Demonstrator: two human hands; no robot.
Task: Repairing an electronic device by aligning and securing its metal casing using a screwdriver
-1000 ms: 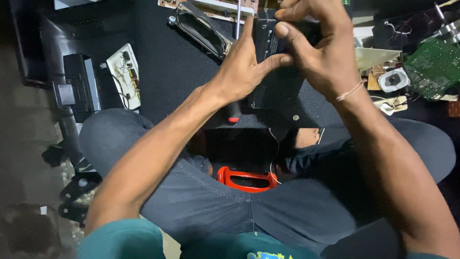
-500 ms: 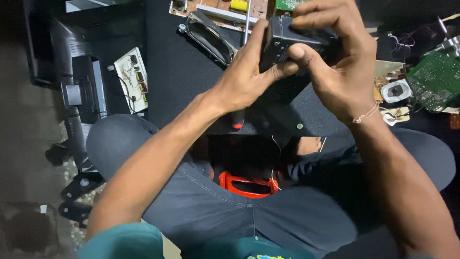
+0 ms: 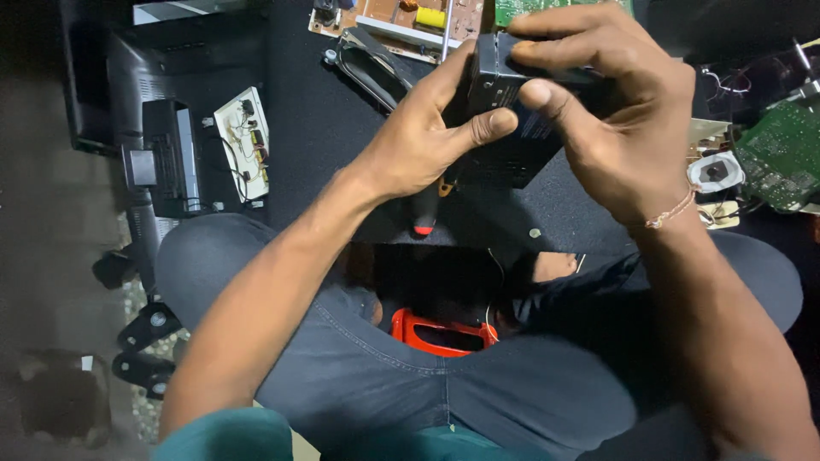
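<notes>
Over the dark mat's near edge, your left hand (image 3: 418, 141) and right hand (image 3: 628, 128) both clamp the small black plastic box (image 3: 512, 119) aloft; loosened fingers could drop it onto the red-handled screwdriver (image 3: 424, 213) below.

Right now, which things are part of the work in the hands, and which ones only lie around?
In hand:
- left hand
- right hand
- black box
- red-handled screwdriver

Lying about:
- white circuit board
- green circuit board
- red frame
</notes>
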